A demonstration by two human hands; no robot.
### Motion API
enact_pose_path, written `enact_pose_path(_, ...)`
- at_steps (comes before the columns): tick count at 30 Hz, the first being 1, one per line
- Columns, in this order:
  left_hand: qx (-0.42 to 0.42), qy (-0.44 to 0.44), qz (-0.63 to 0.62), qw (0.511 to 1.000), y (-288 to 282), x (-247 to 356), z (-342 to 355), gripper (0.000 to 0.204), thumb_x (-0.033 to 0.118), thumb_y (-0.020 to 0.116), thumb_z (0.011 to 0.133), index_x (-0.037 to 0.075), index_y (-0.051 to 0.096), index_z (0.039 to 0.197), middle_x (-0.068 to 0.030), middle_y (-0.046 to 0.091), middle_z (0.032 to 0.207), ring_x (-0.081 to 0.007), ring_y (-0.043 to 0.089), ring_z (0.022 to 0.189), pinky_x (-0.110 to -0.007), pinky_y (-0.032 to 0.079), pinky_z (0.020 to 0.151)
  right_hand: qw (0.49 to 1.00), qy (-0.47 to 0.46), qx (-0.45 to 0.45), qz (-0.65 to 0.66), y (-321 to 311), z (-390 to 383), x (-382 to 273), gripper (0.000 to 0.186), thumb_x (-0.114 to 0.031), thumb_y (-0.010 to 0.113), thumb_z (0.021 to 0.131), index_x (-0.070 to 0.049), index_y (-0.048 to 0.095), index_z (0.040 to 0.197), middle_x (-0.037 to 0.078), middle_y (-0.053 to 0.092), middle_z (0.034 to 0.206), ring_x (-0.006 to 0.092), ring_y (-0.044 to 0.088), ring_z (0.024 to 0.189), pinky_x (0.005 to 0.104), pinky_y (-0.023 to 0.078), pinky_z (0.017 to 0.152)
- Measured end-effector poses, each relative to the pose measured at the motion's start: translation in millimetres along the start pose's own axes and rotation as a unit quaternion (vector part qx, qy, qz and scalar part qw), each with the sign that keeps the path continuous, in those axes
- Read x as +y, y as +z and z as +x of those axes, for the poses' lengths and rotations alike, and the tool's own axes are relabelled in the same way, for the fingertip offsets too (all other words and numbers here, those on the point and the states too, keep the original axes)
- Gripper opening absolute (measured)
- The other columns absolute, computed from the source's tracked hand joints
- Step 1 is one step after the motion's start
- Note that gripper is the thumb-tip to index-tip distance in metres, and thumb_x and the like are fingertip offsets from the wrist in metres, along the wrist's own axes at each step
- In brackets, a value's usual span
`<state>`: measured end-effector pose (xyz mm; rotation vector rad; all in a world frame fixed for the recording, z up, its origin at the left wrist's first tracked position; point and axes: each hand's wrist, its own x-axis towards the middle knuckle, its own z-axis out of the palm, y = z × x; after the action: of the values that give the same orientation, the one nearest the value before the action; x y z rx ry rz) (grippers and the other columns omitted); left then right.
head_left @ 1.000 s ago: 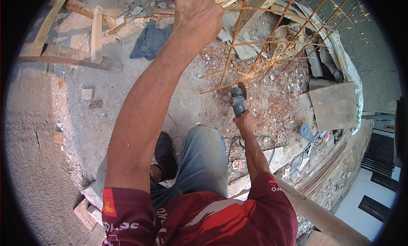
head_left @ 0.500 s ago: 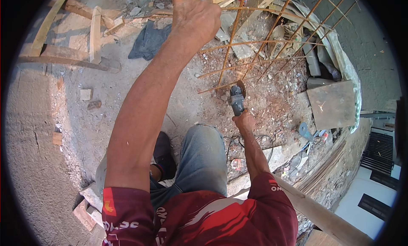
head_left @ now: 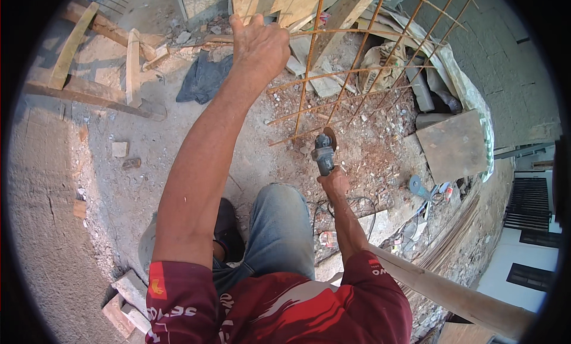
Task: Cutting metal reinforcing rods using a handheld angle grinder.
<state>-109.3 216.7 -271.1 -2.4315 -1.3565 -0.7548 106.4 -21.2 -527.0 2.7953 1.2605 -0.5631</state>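
Note:
My right hand point(head_left: 335, 180) is wrapped round the body of an angle grinder point(head_left: 323, 156), its disc point(head_left: 331, 139) pointing away from me. The disc is close to the near end of a rusty rebar grid point(head_left: 333, 82); whether it touches a bar I cannot tell. My left hand point(head_left: 260, 46) is stretched far forward, its fingers curled over a rusty rebar point(head_left: 315, 32) that crosses the grid's far part. The fingertips are partly hidden by the back of the hand.
Wooden boards point(head_left: 132, 67) lie at the far left, near a dark cloth point(head_left: 205, 76). A flat panel point(head_left: 453, 146) leans at the right, below a crumpled sack point(head_left: 380, 67). A cable point(head_left: 372, 222) loops beside my right forearm. A wooden pole point(head_left: 452, 290) slants at lower right.
The sparks around the grid are no longer plain to see. The grinder's disc appears slightly farther from the nearest bar. The whole view has shifted a little; both hands keep their grips.

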Motion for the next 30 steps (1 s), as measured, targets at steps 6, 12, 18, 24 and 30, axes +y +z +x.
enact_pose_path(6,-0.087,-0.016,0.044,0.995,-10.6,3.2,4.4,0.024,0.012,0.048,0.088,0.015,0.071,0.096,-0.0001,0.067,0.091,-0.0204,0.056,0.098,-0.057,0.026,0.095,0.995,0.022,0.009,0.092,-25.9,-11.7,27.9,0.063,-0.033,0.078,0.058,-0.001,0.059,0.109,0.021,0.068,0.092,0.0366,0.067,0.088,0.0431,0.053,0.078)
enact_pose_path(12,-0.073,0.018,0.08,0.994,-5.0,-1.6,-14.8,0.029,0.023,0.055,0.091,0.015,0.062,0.118,-0.0036,0.061,0.111,-0.0238,0.052,0.107,-0.059,0.025,0.098,0.847,-0.009,-0.053,0.529,-65.2,-30.4,37.9,0.044,-0.017,0.078,0.057,0.006,0.061,0.091,0.011,0.064,0.074,0.0204,0.063,0.064,0.0349,0.049,0.057)
enact_pose_path(18,0.207,-0.154,-0.059,0.964,26.8,17.9,-105.1,0.04,0.028,0.066,0.084,0.017,0.059,0.122,-0.0051,0.052,0.115,-0.0277,0.048,0.107,-0.05,0.03,0.091,0.776,0.018,-0.064,0.627,-86.0,-44.0,39.5,0.053,-0.018,0.08,0.069,0.005,0.05,0.107,0.013,0.062,0.083,0.0196,0.062,0.063,0.0338,0.054,0.057)
enact_pose_path(24,-0.131,-0.133,-0.328,0.926,48.5,109.3,-202.0,0.014,0.019,0.07,0.077,0.017,0.068,0.091,-0.0016,0.063,0.086,-0.0256,0.057,0.091,-0.047,0.037,0.08,0.629,0.058,-0.127,0.765,-100.1,-35.9,41.3,0.043,-0.025,0.076,0.072,0.003,0.055,0.097,0.011,0.06,0.075,0.0202,0.062,0.063,0.0338,0.052,0.052)
enact_pose_path(30,-0.219,-0.008,-0.432,0.875,42.4,171.2,-239.2,0.024,0.027,0.077,0.073,0.011,0.068,0.088,-0.003,0.065,0.084,-0.0247,0.06,0.085,-0.044,0.04,0.078,0.546,0.089,-0.153,0.818,-94.8,-26.1,39.7,0.024,-0.017,0.067,0.08,-0.002,0.052,0.092,0.01,0.058,0.069,0.0202,0.058,0.055,0.0351,0.051,0.051)
